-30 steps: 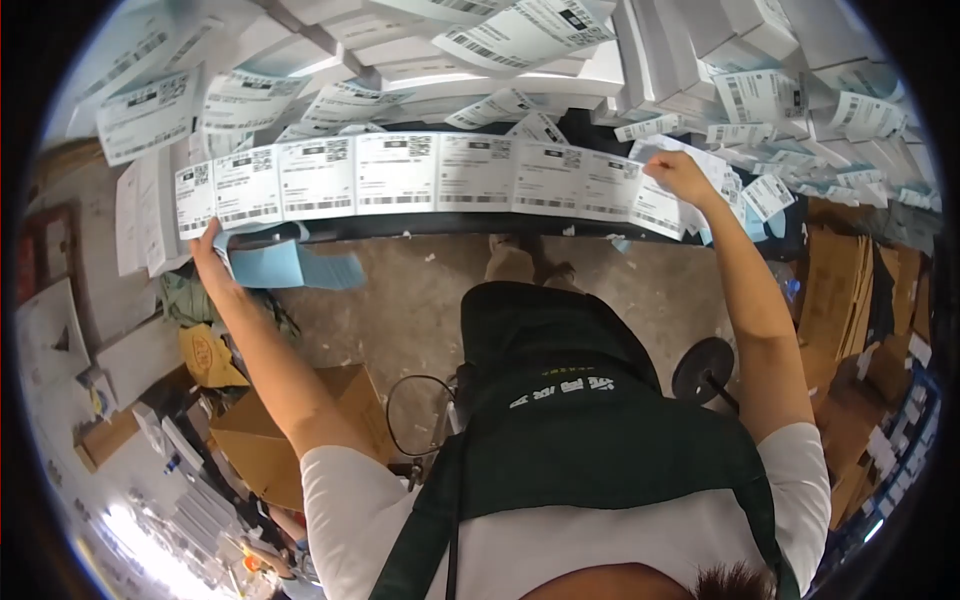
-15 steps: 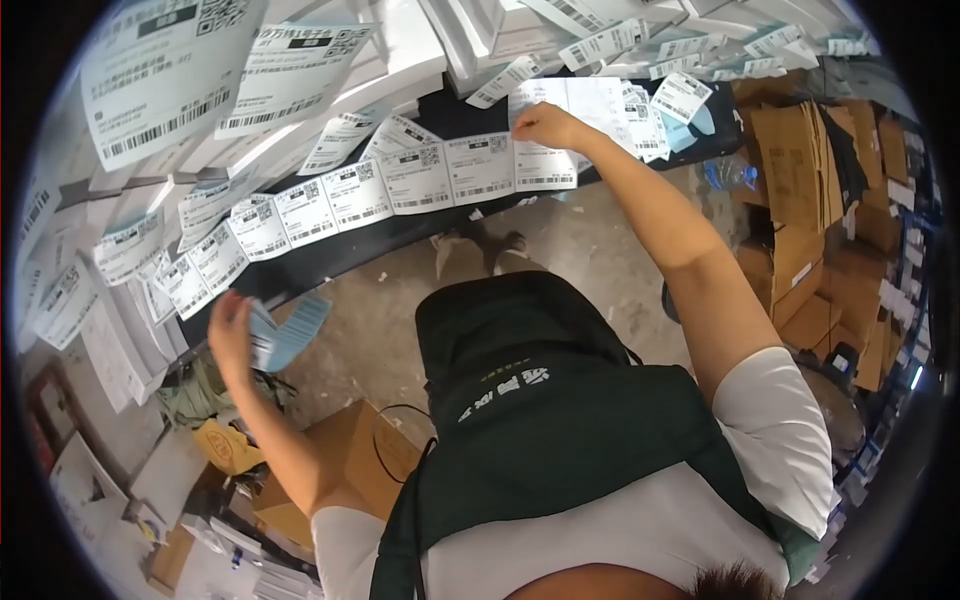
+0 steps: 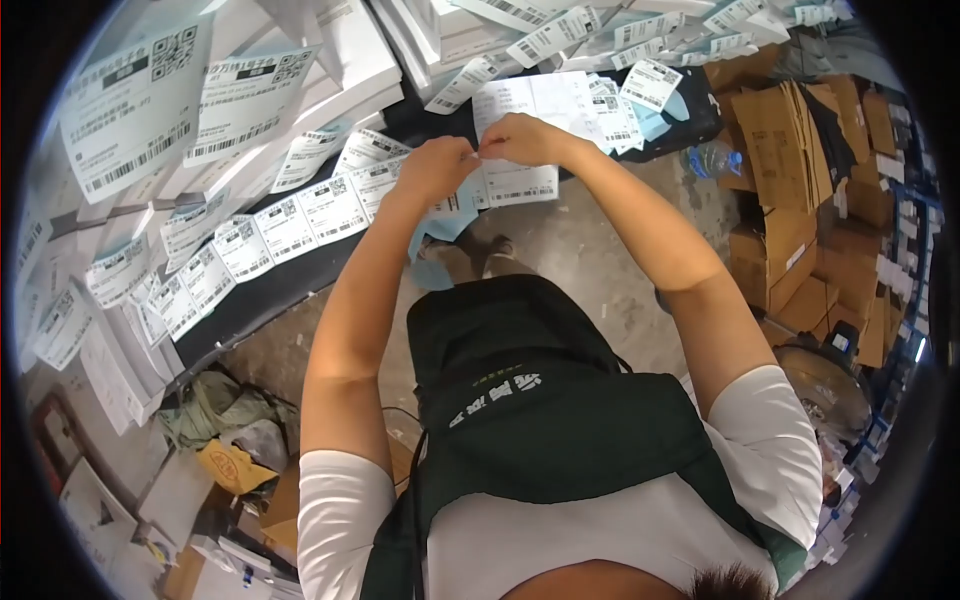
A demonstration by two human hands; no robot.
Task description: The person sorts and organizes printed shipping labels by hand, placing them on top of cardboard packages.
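Note:
A strip of white shipping labels (image 3: 300, 215) hangs along the dark table edge (image 3: 255, 300), running from lower left toward the centre. My left hand (image 3: 437, 165) and my right hand (image 3: 520, 138) meet at the strip's right end, fingertips pinched together on a label (image 3: 518, 184) there. Pale blue backing paper (image 3: 440, 225) dangles just below my left hand. Both forearms reach forward over my dark green apron.
White boxes (image 3: 330, 50) with labels stuck on are stacked across the table top. Flattened cardboard (image 3: 800, 140) piles up at the right. A water bottle (image 3: 712, 160) lies on the floor. Cartons and a yellow bag (image 3: 232, 465) sit at lower left.
My left hand swung up from the lower left, carrying the blue backing paper, and joined my right hand at the strip's right end. The view turned left.

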